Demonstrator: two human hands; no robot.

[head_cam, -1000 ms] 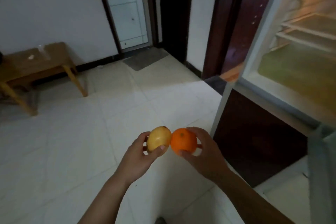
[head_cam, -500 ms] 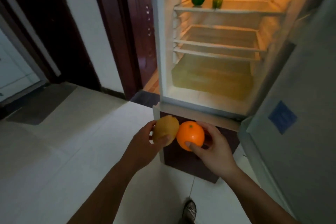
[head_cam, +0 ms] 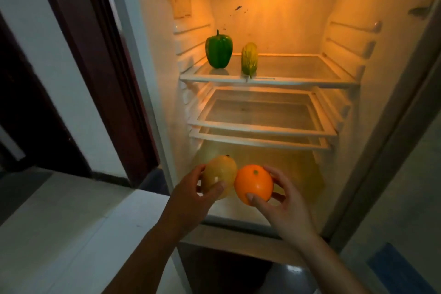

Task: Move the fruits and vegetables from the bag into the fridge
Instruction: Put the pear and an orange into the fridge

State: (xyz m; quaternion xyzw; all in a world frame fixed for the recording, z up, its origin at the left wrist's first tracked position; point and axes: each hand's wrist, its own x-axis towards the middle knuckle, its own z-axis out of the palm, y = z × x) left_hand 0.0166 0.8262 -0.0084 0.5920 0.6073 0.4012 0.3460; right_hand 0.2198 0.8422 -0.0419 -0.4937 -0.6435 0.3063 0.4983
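My left hand [head_cam: 188, 196] grips a yellow mango [head_cam: 218, 175]. Touching it on the right is an orange [head_cam: 254, 184], held in my right hand [head_cam: 284, 207]. Both fruits hover side by side in front of the lowest part of the open fridge [head_cam: 148, 59]. On the fridge's top glass shelf [head_cam: 269, 79] a green bell pepper [head_cam: 218, 49] stands upright at the left, with a yellow-green vegetable [head_cam: 249, 59] beside it. The bag is not in view.
Two more shelves [head_cam: 262, 126] sit below the top one, with a lit drawer space underneath. The fridge door [head_cam: 405, 210] stands open at the right. A dark wooden door frame [head_cam: 95, 67] and white tiled floor [head_cam: 59, 234] lie to the left.
The view has swung from the room toward the fridge and come closer. Both hands, still holding the mango and the orange together, now sit in front of the fridge's lower opening.
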